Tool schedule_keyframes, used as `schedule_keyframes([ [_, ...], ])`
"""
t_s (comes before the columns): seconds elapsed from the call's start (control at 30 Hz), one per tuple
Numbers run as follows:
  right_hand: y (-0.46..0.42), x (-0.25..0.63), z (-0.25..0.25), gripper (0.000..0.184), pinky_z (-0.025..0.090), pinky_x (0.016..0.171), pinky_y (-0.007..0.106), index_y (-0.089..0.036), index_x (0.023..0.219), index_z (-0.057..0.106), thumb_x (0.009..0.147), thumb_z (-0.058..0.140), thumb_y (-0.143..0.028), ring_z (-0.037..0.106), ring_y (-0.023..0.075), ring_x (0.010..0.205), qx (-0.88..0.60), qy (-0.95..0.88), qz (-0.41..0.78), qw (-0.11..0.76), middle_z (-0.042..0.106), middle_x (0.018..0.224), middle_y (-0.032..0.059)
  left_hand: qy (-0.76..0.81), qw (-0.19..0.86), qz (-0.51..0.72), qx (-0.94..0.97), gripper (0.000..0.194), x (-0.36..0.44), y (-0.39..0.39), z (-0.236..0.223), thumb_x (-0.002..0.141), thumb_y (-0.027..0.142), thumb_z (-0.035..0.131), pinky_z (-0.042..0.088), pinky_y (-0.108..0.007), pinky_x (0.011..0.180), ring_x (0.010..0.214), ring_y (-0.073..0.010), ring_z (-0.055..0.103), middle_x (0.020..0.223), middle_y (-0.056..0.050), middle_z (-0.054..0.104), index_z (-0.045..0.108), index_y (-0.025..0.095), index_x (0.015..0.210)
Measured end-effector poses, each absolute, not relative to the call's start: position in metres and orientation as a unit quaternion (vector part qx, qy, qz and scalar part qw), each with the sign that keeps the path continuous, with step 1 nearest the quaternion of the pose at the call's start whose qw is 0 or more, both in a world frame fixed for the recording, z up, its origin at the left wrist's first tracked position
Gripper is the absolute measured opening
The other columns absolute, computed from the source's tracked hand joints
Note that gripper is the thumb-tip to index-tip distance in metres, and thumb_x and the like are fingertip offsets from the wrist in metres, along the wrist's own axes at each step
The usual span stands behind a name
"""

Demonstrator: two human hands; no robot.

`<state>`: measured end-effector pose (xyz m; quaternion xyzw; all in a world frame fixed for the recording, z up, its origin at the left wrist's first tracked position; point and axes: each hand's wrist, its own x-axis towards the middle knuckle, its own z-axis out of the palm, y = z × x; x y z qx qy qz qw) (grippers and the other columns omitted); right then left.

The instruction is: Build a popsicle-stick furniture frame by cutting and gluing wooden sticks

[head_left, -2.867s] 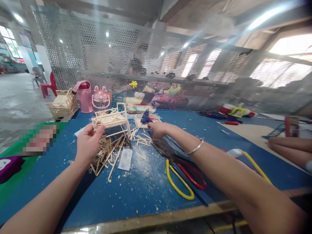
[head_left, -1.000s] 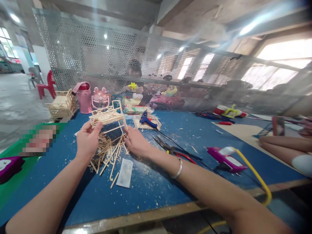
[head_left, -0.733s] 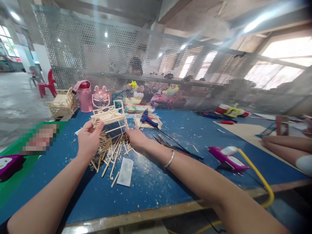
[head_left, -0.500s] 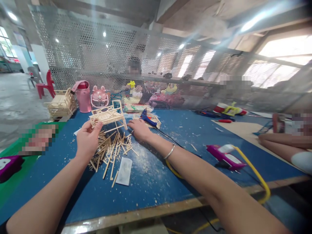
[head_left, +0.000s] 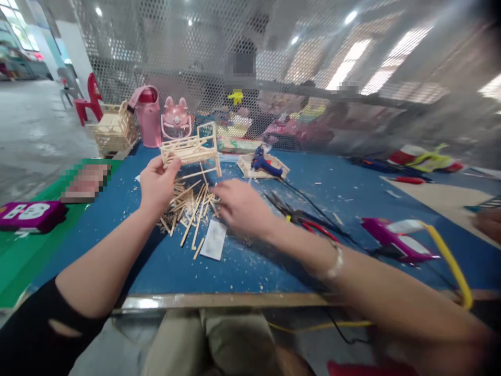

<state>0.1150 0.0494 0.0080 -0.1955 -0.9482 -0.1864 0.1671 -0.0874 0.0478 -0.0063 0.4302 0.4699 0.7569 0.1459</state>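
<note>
My left hand [head_left: 158,185] is closed on a small model of pale wooden sticks [head_left: 190,151], built like a tiny bench or bed frame, and holds it above the table. Beneath it lies a loose pile of thin wooden sticks [head_left: 191,216]. My right hand [head_left: 245,209] is low over the right edge of that pile, its fingers pointing left and smeared by motion; whether it holds anything I cannot make out. A small white sheet [head_left: 214,240] lies in front of the pile. Behind my right hand, a blue glue gun [head_left: 266,164] rests on a shallow wooden frame [head_left: 243,167].
Pliers [head_left: 282,206] lie beside my right forearm. Further right are a purple device [head_left: 395,240] with a yellow cable [head_left: 450,256] and a red-handled tool [head_left: 410,180]. Pink bottles [head_left: 148,120] and a larger stick model [head_left: 115,128] stand at the back left, before a perforated screen [head_left: 188,68].
My right hand has drawn back from beside the glue gun toward me, to the sticks. The pliers now show. My left hand still holds the stick model. The view has shifted.
</note>
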Motion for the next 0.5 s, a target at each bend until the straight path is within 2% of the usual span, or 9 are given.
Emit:
schedule_keyframes([
  [0.03, 0.016, 0.113, 0.006, 0.025, 0.045, 0.065, 0.017, -0.014, 0.075, 0.066, 0.082, 0.043, -0.018, 0.054, 0.0087, 0.068, -0.149, -0.965, -0.140, 0.166, 0.066, 0.077, 0.0009, 0.464, 0.148, 0.763, 0.426, 0.027, -0.089, 0.049, -0.006, 0.068, 0.035, 0.065, 0.045, -0.028, 0.077, 0.081, -0.0154, 0.060, 0.086, -0.006, 0.069, 0.067, 0.014, 0.084],
  [0.1, -0.043, 0.113, 0.000, 0.017, 0.043, 0.059, 0.011, -0.019, 0.075, 0.064, 0.082, 0.048, -0.021, 0.054, 0.0050, 0.061, -0.073, -0.989, 0.027, 0.129, 0.065, 0.069, -0.0052, 0.459, 0.152, 0.771, 0.415, 0.024, -0.090, 0.051, -0.006, 0.067, 0.035, 0.066, 0.045, -0.027, 0.075, 0.079, -0.0147, 0.060, 0.082, -0.004, 0.068, 0.067, 0.015, 0.081],
  [0.17, -0.079, 0.115, -0.005, 0.012, 0.043, 0.059, 0.009, -0.019, 0.083, 0.062, 0.082, 0.050, -0.019, 0.056, 0.0034, 0.062, -0.036, -0.972, 0.207, 0.102, 0.066, 0.072, -0.0055, 0.451, 0.162, 0.779, 0.405, 0.022, -0.090, 0.051, -0.005, 0.067, 0.034, 0.067, 0.045, -0.026, 0.072, 0.077, -0.0143, 0.060, 0.080, -0.003, 0.068, 0.067, 0.017, 0.079],
  [0.23, -0.087, 0.118, -0.007, 0.015, 0.045, 0.064, 0.013, -0.018, 0.084, 0.061, 0.083, 0.047, -0.017, 0.058, 0.0064, 0.067, -0.062, -0.948, 0.291, 0.111, 0.066, 0.073, -0.0020, 0.440, 0.180, 0.785, 0.398, 0.020, -0.089, 0.050, -0.003, 0.066, 0.034, 0.068, 0.045, -0.026, 0.070, 0.075, -0.0137, 0.059, 0.078, -0.003, 0.068, 0.067, 0.017, 0.077],
  [0.3, -0.073, 0.124, -0.006, 0.020, 0.047, 0.072, 0.024, -0.020, 0.081, 0.063, 0.084, 0.043, -0.021, 0.060, 0.0125, 0.074, -0.137, -0.949, 0.233, 0.164, 0.066, 0.075, 0.0018, 0.430, 0.197, 0.789, 0.391, 0.017, -0.089, 0.048, 0.000, 0.066, 0.033, 0.068, 0.044, -0.024, 0.067, 0.072, -0.0126, 0.059, 0.076, -0.002, 0.067, 0.066, 0.018, 0.074],
  [0.37, -0.046, 0.132, -0.001, 0.023, 0.043, 0.087, 0.035, -0.021, 0.097, 0.062, 0.084, 0.044, -0.027, 0.058, 0.0196, 0.095, -0.238, -0.939, 0.133, 0.209, 0.065, 0.096, 0.0080, 0.423, 0.200, 0.796, 0.384, 0.014, -0.092, 0.047, 0.007, 0.066, 0.032, 0.069, 0.043, -0.023, 0.065, 0.068, -0.0111, 0.058, 0.073, -0.001, 0.066, 0.066, 0.019, 0.071],
  [0.43, -0.017, 0.144, 0.002, 0.052, 0.034, 0.099, 0.042, -0.013, 0.125, 0.046, 0.078, 0.053, -0.034, 0.042, 0.0271, 0.120, -0.341, -0.922, 0.064, 0.175, 0.047, 0.129, 0.0164, 0.415, 0.192, 0.801, 0.386, 0.013, -0.096, 0.047, 0.018, 0.066, 0.031, 0.069, 0.042, -0.022, 0.063, 0.066, -0.0100, 0.057, 0.070, 0.001, 0.065, 0.066, 0.019, 0.071],
  [0.5, 0.011, 0.156, 0.002, 0.078, 0.029, 0.103, 0.046, -0.005, 0.133, 0.034, 0.072, 0.060, -0.045, 0.031, 0.0331, 0.128, -0.410, -0.905, 0.047, 0.106, 0.032, 0.140, 0.0224, 0.405, 0.183, 0.802, 0.400, 0.014, -0.102, 0.046, 0.031, 0.067, 0.030, 0.070, 0.042, -0.022, 0.063, 0.066, -0.0095, 0.056, 0.068, 0.002, 0.064, 0.066, 0.018, 0.071],
])
